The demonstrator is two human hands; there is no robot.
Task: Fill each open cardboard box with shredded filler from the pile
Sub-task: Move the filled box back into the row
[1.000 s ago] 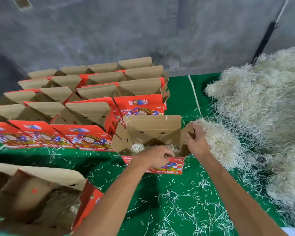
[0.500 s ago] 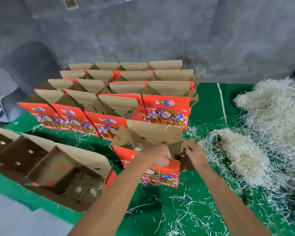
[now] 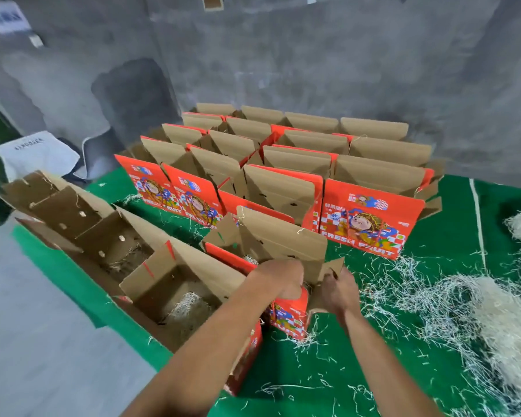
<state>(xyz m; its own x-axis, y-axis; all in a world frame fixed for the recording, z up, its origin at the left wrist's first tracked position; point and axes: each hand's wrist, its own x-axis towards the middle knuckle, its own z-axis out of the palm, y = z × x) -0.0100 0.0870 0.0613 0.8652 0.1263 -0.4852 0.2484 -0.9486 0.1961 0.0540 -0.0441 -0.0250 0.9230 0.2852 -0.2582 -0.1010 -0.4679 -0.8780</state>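
Observation:
An open red-and-brown cardboard box stands tilted on the green table in front of me, a little pale filler showing inside. My left hand grips its front wall at the top edge. My right hand holds the box's right side flap. The pile of shredded filler lies to the right, apart from both hands. Two more open boxes with filler at their bottoms stand at my left, near the table edge.
Several rows of open red printed boxes fill the back of the green table against a grey wall. Loose shreds litter the cloth. The table's left edge drops to a grey floor.
The box has been drawn left and toward me, away from the filler pile. My right hand left the pile and took the side flap. The view swung left.

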